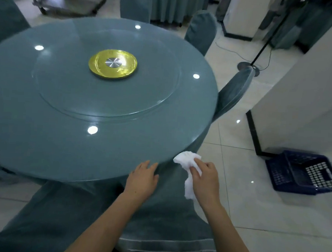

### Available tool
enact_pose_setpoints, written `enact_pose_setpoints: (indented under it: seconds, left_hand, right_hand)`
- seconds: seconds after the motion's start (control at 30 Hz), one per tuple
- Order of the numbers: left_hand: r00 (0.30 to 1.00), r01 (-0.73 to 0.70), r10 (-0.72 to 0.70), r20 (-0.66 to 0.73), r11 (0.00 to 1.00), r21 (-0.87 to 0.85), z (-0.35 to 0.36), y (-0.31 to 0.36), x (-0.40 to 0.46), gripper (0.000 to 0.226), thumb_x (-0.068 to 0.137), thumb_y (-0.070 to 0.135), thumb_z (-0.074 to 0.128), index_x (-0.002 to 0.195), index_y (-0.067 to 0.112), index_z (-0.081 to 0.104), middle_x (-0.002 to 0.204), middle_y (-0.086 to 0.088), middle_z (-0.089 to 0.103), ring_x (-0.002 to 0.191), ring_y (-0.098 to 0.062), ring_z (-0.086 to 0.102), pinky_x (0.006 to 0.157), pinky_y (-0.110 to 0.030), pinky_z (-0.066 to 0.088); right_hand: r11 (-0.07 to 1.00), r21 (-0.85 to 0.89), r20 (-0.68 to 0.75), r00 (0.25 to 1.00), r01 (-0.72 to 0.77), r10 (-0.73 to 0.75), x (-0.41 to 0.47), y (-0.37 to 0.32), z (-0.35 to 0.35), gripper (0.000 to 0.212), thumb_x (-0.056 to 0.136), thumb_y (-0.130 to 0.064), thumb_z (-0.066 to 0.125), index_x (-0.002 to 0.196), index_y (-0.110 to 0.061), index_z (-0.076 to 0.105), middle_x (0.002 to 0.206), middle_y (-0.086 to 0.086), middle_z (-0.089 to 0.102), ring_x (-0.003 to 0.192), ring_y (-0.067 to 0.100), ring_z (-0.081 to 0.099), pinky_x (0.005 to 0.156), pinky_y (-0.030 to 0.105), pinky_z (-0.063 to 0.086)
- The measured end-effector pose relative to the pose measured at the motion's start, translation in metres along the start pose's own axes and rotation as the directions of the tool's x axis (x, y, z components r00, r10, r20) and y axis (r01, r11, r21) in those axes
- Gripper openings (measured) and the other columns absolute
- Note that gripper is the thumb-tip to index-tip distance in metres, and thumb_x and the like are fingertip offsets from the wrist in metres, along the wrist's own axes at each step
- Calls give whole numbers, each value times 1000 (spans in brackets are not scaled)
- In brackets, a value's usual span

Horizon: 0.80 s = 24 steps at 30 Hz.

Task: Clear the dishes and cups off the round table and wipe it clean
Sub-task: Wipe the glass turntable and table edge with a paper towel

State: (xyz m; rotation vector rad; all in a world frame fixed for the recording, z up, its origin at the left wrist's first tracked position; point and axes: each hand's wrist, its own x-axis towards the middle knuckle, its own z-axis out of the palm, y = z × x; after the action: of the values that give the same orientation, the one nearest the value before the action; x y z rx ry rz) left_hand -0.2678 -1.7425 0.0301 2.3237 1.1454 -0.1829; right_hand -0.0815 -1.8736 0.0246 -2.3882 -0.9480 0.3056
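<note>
I hold the white cloth (188,161) pinched in my right hand (206,177) at the near rim of the round table (46,139), placed to wipe. My left hand (142,180), fingers straight, rests there, probably for support. No dishes visible.

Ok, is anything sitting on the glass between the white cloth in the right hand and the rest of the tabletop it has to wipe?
Nothing visible: the white cloth in the right hand is at the round table near edge.
</note>
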Motion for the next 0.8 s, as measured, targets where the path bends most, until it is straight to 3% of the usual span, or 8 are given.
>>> enact_pose_setpoints:
  seconds: [0.07,0.2,0.43,0.53,0.63,0.8]
  left_hand:
    - [999,-14,14,-34,1000,5,20,51,1,53,104,40,45,154,26,39,156,-1,41,142,-23,41,111,-40,41]
    - [997,-1,-3,-76,999,-53,58,151,-2,53,105,36,44,157,25,37,164,-3,32,149,-22,32,116,-41,36]
    - [989,-28,25,-147,999,-17,81,262,16,50,107,33,42,156,22,38,159,-3,38,145,-21,38,111,-37,38]
    - [987,-34,33,-154,999,-4,86,283,31,49,106,32,43,154,20,41,154,-3,43,140,-22,42,107,-37,40]
    - [987,40,-47,-155,998,-45,91,290,51,50,106,33,42,154,21,40,156,-3,41,142,-22,39,109,-38,39]
    - [979,107,-120,-166,990,-89,94,284,116,51,106,34,43,155,22,38,161,-5,35,148,-24,33,114,-42,35]
  right_hand:
    - [997,75,15,1000,22,-23,1,34,-30,28,99,-34,63,127,-31,63,108,-7,55,95,11,56,80,15,47]
    - [989,142,-3,1000,26,-26,1,103,-96,27,102,-29,58,128,-27,65,106,-3,54,94,15,56,80,20,47]
    - [973,230,-71,996,-33,51,20,195,-186,27,102,-28,58,128,-25,65,106,-2,56,95,17,61,80,23,50]
    - [973,230,-49,998,-16,28,41,205,-198,28,102,-28,58,129,-23,65,108,-2,56,97,16,60,78,14,44]
    - [983,181,-29,999,37,-32,74,209,-200,30,102,-27,59,131,-23,65,106,-3,54,95,14,57,76,7,38]
    - [985,136,57,991,110,-119,145,208,-184,30,101,-27,60,130,-27,65,106,-3,54,97,15,57,78,14,40]
